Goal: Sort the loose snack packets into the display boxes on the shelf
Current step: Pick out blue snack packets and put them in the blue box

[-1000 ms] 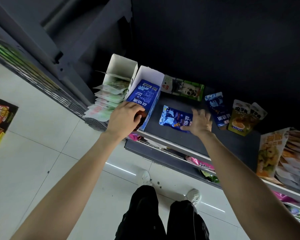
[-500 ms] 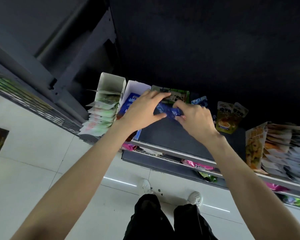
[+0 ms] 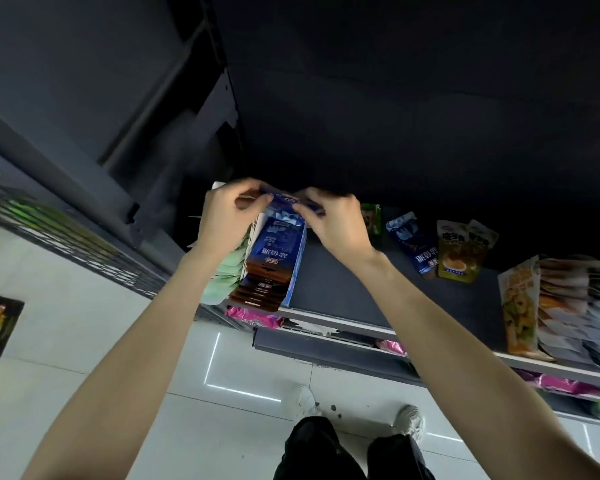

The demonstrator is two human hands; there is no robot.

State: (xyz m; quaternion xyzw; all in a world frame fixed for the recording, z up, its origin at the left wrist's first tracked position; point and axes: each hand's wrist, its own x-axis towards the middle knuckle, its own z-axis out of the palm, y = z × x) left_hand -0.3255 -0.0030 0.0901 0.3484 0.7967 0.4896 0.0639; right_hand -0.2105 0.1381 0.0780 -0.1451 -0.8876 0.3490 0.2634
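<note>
— Where are my hands?
— Mid-frame: left hand [image 3: 226,220] and right hand [image 3: 336,223], fingers curled, both pinch the blue packet [image 3: 284,199] just above the blue display box [image 3: 274,261] on the shelf [image 3: 343,306].

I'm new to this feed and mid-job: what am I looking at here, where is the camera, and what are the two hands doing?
No machine here: a person wears a wide-angle camera on the head, looking down past both bare arms at a shop shelf. The left hand and right hand together pinch a blue snack packet above the blue display box, which already holds packets. Loose on the shelf lie another blue packet and two yellow packets. The person's shoes and the tiled floor show below.
</note>
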